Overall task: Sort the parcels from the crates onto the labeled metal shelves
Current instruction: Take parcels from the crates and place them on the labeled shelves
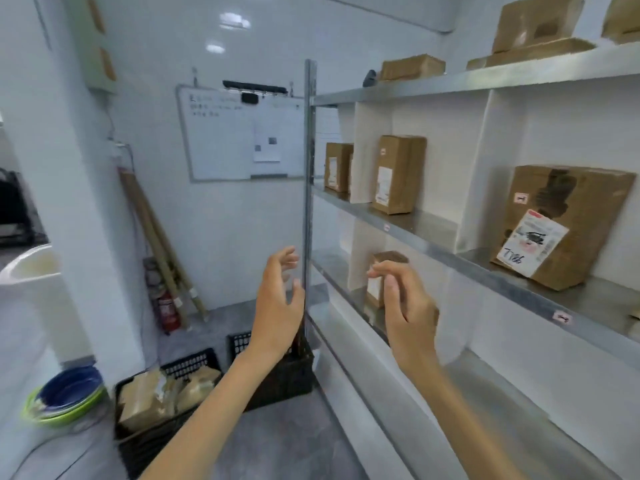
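Standing between empty hands (346,306), shelf post (309,174), crates (194,367) below

The grey metal shelving unit (433,233) stands at the right, its tiers split by white dividers, with small labels on the front edges. Brown cardboard parcels stand upright on the middle tier: a small one (337,167), a taller one (398,174), and a large one with a tilted white label (568,223). A small brown parcel (381,271) stands on the tier below. More brown parcels (412,66) lie on the top tier. Two black plastic crates sit on the floor: the near one (194,365) holds tan parcels (162,396); the far one (280,375) stands by the shelf post.
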